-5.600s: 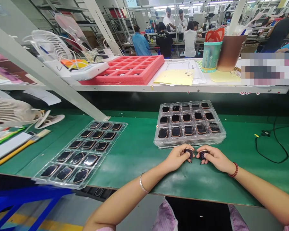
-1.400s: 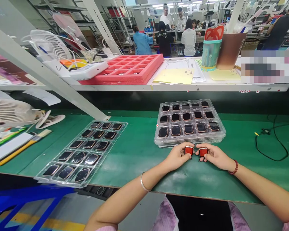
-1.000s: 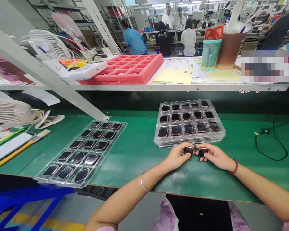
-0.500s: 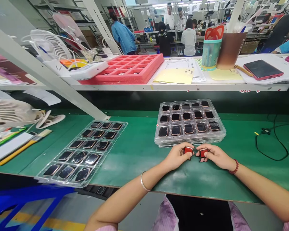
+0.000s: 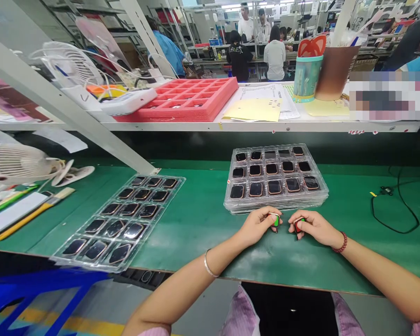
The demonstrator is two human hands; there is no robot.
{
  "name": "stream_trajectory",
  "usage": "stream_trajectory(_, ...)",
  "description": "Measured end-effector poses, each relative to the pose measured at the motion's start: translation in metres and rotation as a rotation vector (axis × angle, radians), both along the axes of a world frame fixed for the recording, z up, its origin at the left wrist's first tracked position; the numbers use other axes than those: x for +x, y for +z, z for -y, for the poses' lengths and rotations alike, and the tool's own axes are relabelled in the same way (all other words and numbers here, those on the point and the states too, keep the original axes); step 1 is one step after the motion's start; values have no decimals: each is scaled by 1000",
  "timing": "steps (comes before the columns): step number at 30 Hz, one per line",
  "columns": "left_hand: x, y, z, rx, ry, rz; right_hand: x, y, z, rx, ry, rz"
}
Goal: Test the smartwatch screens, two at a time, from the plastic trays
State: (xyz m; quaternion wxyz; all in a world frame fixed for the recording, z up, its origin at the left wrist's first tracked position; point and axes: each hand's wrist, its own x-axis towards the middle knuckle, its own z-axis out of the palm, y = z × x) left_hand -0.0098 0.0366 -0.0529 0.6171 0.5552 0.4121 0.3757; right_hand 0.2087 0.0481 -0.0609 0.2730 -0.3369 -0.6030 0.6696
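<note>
Fingers of our left hand (image 5: 255, 227) pinch a green-screened watch (image 5: 276, 221), those of our right hand (image 5: 315, 228) a red-screened watch (image 5: 297, 226), just nearer than the clear trays (image 5: 276, 204) on the desk (image 5: 196, 219). We judge both light, rigid, slick and scratchable, best held by their rims.

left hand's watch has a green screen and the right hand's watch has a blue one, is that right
The blue is wrong: the head view shows the right hand holding a red-screened watch. The left hand does hold a green-screened watch.
</note>
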Motion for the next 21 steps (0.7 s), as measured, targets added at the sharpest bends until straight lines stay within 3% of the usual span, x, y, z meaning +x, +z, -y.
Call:
stream_trajectory(8, 1, 0, 0, 4, -25, 25, 0, -3, 0, 38, -5, 15)
stream_trajectory(21, 0, -12, 0, 48, -43, -31, -1, 0, 0, 61, -13, 11)
